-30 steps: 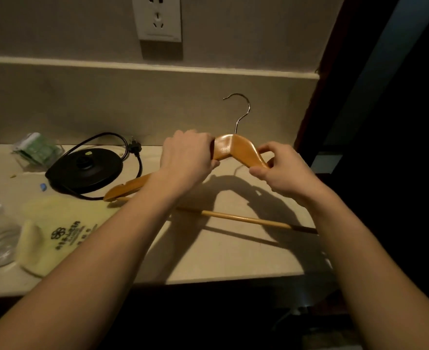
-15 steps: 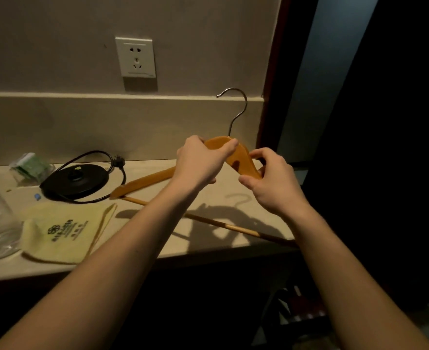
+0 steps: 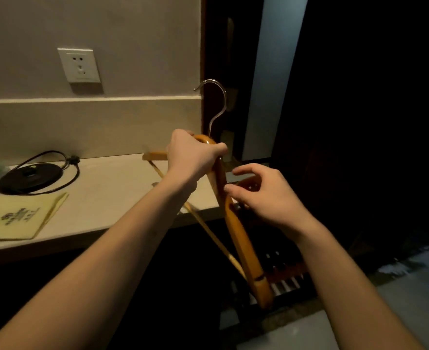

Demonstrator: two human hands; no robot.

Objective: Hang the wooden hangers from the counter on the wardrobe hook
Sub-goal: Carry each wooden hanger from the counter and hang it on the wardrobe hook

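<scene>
The pale counter (image 3: pixel 112 198) is seen running along the wall, with its right edge beside a dark doorway. The wooden hanger (image 3: pixel 241 246) is held in the air over the counter's right front corner, tilted steeply. One arm is pointed down past the front edge and the other is raised above the back of the surface. A yellow cloth bag (image 3: pixel 19 218) is laid at the left front edge, and a black kettle base (image 3: pixel 29 174) with its cord is set behind it. The hanger's top is clasped by the left hand (image 3: pixel 193 155), fingers wrapped round the wood just below the metal hook (image 3: pixel 218 104). The right hand (image 3: pixel 266 198) is held beside the lower arm, fingers loosely curled and apart, with only the index fingertip at the wood.
</scene>
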